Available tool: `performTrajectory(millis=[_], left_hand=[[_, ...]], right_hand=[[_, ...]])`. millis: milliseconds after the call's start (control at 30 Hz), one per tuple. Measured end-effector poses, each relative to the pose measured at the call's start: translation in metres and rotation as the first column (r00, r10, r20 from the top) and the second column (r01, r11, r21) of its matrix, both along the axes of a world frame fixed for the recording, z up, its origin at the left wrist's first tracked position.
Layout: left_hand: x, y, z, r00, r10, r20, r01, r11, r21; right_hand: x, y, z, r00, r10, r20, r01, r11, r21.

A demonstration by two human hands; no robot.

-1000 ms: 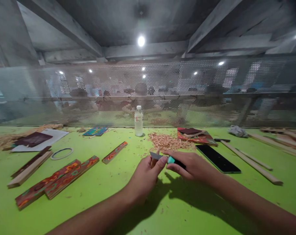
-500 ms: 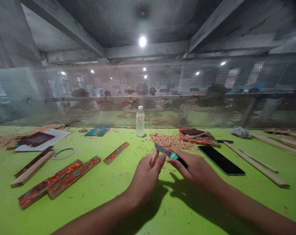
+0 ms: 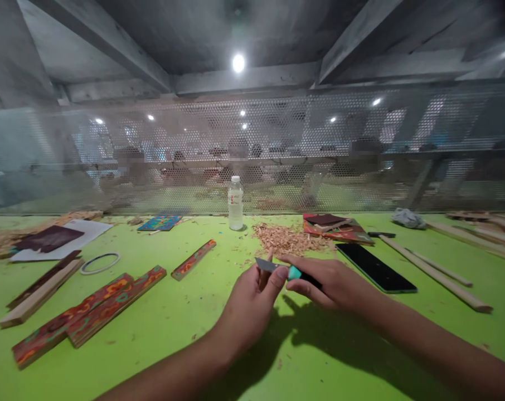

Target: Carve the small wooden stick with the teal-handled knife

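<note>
My left hand (image 3: 252, 303) is closed round a thin wooden stick (image 3: 270, 257) whose tip pokes up past the fingers; its thumb presses on the back of a blade. My right hand (image 3: 325, 281) grips a knife (image 3: 293, 273) with a teal and black handle, the grey blade lying across the stick near its tip. Both hands hover over the green table (image 3: 185, 334), just in front of a heap of wood shavings (image 3: 286, 240).
A water bottle (image 3: 235, 203) stands at the back by the mesh screen (image 3: 361, 150). A black phone (image 3: 376, 268) and long wooden sticks (image 3: 434, 280) lie to the right. Painted wooden strips (image 3: 89, 314), a plain slat (image 3: 41, 289), a ring (image 3: 99, 263) and papers (image 3: 60, 239) lie to the left.
The knife blade rose toward the stick's tip half a second ago and has come back down to lie low across the stick. The view dipped slightly.
</note>
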State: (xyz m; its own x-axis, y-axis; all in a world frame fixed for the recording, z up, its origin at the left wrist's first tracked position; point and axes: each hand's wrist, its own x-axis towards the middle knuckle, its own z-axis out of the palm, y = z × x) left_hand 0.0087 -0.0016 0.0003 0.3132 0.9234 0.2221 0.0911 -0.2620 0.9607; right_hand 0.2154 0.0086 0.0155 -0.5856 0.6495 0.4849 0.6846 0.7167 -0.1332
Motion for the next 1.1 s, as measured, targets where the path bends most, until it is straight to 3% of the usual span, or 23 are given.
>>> performTrajectory(millis=[200,367,733,1100], left_hand=[[-0.002,0.003,-0.001,0.997,0.058,-0.048,-0.059,0.998,-0.002],[-0.001,0.005,-0.001,0.998,0.050,-0.025,-0.050,0.999,0.013],[0.000,0.001,0.000,0.999,-0.033,-0.006,0.033,0.999,0.026],[0.000,0.003,-0.002,0.997,0.045,-0.057,-0.043,0.998,0.035]], right_hand=[[-0.012,-0.010,-0.003,0.995,-0.089,-0.041,0.092,0.993,0.079],[-0.011,-0.008,-0.006,0.975,-0.191,-0.110,0.198,0.978,0.060],[0.000,0.000,0.002,1.000,0.012,0.008,-0.012,0.999,-0.038],[-0.011,-0.008,-0.008,0.983,-0.161,-0.089,0.166,0.985,0.053]])
